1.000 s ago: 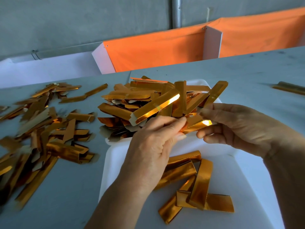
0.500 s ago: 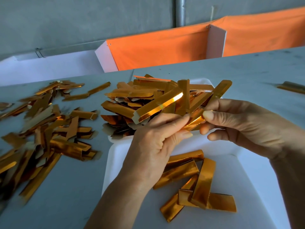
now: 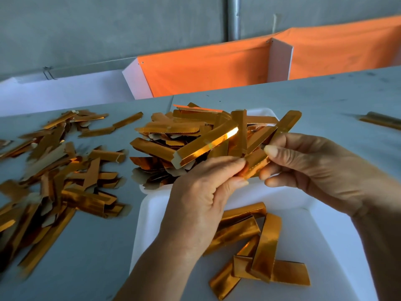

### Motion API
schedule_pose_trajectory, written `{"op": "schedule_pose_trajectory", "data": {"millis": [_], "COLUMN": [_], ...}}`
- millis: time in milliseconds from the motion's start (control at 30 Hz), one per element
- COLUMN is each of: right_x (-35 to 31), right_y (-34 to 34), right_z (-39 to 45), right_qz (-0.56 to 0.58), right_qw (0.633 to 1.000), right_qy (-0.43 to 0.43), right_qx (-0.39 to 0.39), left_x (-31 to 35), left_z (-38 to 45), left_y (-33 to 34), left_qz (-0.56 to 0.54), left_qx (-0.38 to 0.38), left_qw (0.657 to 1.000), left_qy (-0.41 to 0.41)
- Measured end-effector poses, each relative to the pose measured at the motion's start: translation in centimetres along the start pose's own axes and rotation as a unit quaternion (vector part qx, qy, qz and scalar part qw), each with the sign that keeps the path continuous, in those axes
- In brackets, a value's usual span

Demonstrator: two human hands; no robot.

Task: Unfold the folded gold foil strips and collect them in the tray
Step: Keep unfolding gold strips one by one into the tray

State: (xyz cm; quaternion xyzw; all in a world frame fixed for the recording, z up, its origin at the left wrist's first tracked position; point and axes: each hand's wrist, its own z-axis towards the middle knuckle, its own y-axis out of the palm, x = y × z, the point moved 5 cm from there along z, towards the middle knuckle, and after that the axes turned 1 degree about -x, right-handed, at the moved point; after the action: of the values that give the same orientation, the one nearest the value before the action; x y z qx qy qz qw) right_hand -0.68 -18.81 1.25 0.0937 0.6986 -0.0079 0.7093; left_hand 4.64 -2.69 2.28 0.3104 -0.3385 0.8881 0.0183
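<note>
Over on the left, loose gold strips [image 3: 50, 170] lie scattered across the counter [image 3: 86, 246], with a bigger heap [image 3: 191, 135] piled in the far tray [image 3: 263, 112]. The left hand [image 3: 201, 192] pinches one end of a folded strip [image 3: 255, 165]; the right hand [image 3: 314, 168] pinches its other end, above the near tray [image 3: 325, 246], where a few finished pieces [image 3: 258, 246] lie. They look featherlight, thin card, slick and easily creased, so I'd hold them by the ends and ease them open gently.
</note>
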Motion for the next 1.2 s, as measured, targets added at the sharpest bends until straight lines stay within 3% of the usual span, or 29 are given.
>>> {"op": "schedule_pose_trajectory", "data": {"millis": [200,367,567,867,1200], "right_x": [0.2,0.1,-0.4,0.4,0.4], "right_y": [0.5,1.1,1.2,1.4,1.4], "right_z": [0.3,0.0,-0.4,-0.3,-0.2], "right_qz": [-0.007,0.023,0.044,0.071,0.075], "right_qw": [1.000,1.000,0.999,0.996,0.996], "right_qy": [-0.003,-0.005,0.002,0.051,0.048], "right_qx": [0.006,-0.014,-0.007,0.015,0.032], "left_x": [0.7,-0.2,-1.0,-0.8,-0.8], "left_z": [0.0,0.1,-0.1,-0.1,0.0], "left_y": [0.7,0.2,0.3,0.3,0.0], "left_qz": [0.008,-0.078,-0.176,-0.161,-0.153], "left_qx": [0.009,0.042,0.023,0.010,-0.004], "left_qw": [0.999,0.993,0.975,0.982,0.984], "left_qy": [-0.048,-0.076,-0.132,-0.099,-0.091]}}
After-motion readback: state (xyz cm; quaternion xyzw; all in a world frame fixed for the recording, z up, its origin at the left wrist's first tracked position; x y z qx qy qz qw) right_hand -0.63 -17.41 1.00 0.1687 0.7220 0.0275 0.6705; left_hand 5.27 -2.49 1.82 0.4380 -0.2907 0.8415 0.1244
